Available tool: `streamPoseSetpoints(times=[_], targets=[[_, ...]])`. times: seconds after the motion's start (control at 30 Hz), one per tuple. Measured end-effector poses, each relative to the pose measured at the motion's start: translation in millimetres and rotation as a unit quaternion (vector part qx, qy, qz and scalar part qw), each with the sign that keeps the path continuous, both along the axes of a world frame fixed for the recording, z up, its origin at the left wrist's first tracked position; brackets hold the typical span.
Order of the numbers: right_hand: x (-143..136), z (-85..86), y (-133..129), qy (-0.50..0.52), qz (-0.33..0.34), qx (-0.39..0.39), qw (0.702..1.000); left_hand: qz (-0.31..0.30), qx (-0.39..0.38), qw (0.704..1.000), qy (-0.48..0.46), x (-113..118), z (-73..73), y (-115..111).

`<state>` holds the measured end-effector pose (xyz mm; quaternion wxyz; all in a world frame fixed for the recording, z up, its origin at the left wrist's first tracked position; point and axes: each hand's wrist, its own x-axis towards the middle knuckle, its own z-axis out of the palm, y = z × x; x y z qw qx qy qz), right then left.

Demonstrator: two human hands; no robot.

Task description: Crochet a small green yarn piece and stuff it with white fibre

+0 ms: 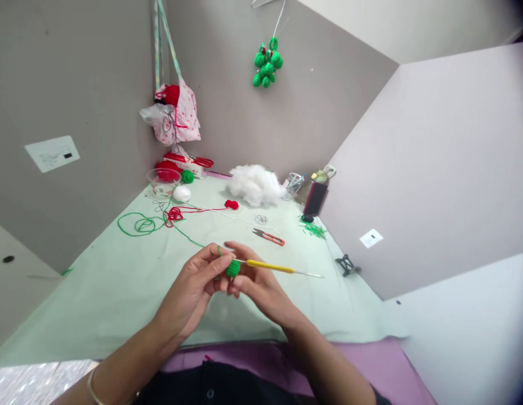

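Note:
Near the table's front middle, my left hand (202,273) pinches a small green crocheted piece (233,268) between thumb and fingers. A strand of green yarn loops over its index finger. My right hand (261,284) is curled round the other side of the piece, its thumb close against the lower edge. A crochet hook with a yellow handle (270,266) lies across in front of the right fingers, its left end at the piece by my left thumb, its other metal end pointing right. Where exactly the left end sits in the stitches is too small to tell.
Behind my hands lie orange thread snips (268,236), tangled red yarn (174,215), green yarn (143,225) and white stuffing (255,185). A phone (316,198) leans at right near green scraps (314,229) and a black stand (348,265). Green crocheted pieces (267,64) hang on the wall.

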<state>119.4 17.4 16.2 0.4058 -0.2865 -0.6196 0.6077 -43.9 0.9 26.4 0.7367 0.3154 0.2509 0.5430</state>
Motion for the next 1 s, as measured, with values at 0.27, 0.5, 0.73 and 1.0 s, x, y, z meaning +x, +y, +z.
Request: streamPoseSetpoints(times=[0.27,0.5,0.73,1.0], targets=[[-6.5,35.2,84.3,-0.329,0.101,0.145,0.928,0.007,-0.016,0.999,-0.031,-16.9,23.4,-20.0],[-18.2,97.2,186.2,-0.139,-0.020,0.199,0.970,-0.122,0.020,0.990,-0.072,-19.9,26.5,-34.0],[-20.2,124.1,230.0,-0.073,-0.117,0.270,0.953,-0.231,0.023,0.969,-0.084,-6.2,16.2,-36.7],[7.9,85.9,147.1,-0.466,-0.038,0.374,0.801,-0.029,-0.077,0.995,-0.059,-9.4,15.5,-17.7]])
